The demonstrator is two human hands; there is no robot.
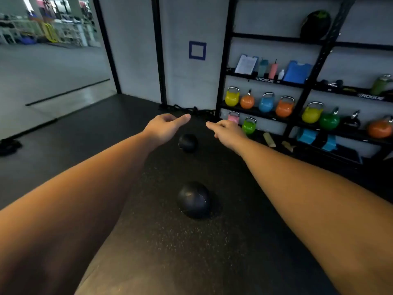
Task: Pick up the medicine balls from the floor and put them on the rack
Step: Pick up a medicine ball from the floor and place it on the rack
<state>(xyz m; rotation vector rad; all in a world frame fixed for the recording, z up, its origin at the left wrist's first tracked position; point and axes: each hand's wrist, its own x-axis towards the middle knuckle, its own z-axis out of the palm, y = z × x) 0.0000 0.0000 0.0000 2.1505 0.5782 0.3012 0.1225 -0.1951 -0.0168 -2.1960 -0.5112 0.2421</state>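
Two black medicine balls lie on the dark rubber floor: a near ball (194, 202) between my forearms and a far ball (188, 142) just below my hands. My left hand (164, 127) and my right hand (228, 130) are stretched forward in the air, fingers apart, holding nothing. Both hover above and to either side of the far ball without touching it. The black rack (274, 38) stands at the right. A black and green medicine ball (315, 25) rests on its top shelf.
Coloured kettlebells (266, 102) fill the rack's lower shelves. Clipboards and bottles (273, 69) stand on a middle shelf. A coiled black rope (187, 109) lies at the wall's foot. Blue blocks (307, 136) sit low on the rack. A mirror (49, 50) covers the left wall.
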